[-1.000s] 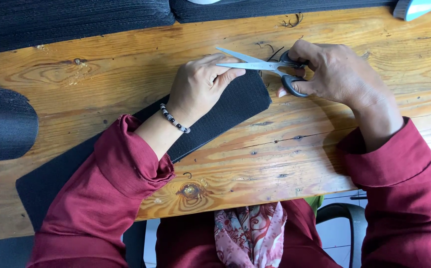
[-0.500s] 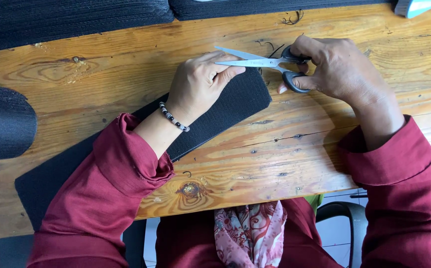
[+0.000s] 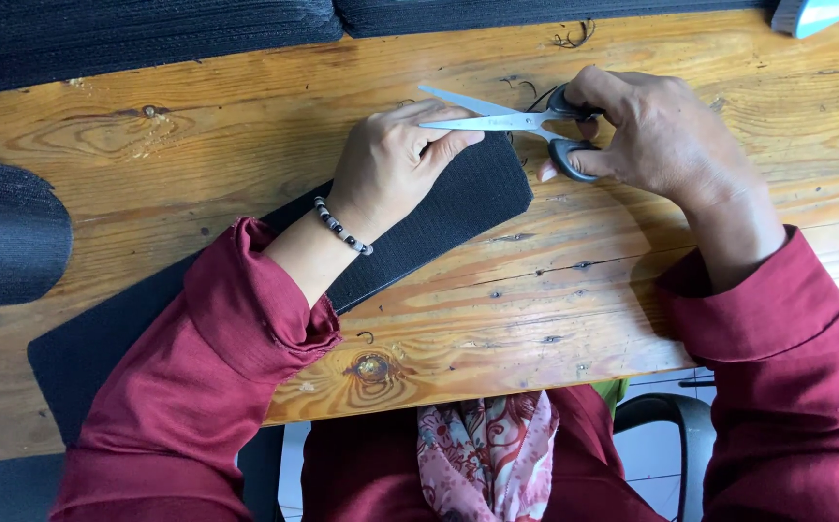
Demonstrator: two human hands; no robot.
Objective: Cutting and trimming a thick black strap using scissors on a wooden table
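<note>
Left hand (image 3: pixel 390 159) presses flat on the black fabric strip (image 3: pixel 439 217) lying across the wooden table (image 3: pixel 584 300); right hand (image 3: pixel 656 130) grips open scissors (image 3: pixel 506 121) at its rounded end. Best kept taut, blades following the curve.

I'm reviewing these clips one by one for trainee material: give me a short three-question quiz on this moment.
1. True or false: the right hand holds the scissors.
2. What does the left hand rest on? A) the black strip B) a blue tray C) a cup
3. Fill in: the scissor blades are ____ (open or closed).

Key: 1 true. 2 A; the strip lies slantwise across the wooden table. 3 open, with the blade tips over the left hand's fingers.
</note>
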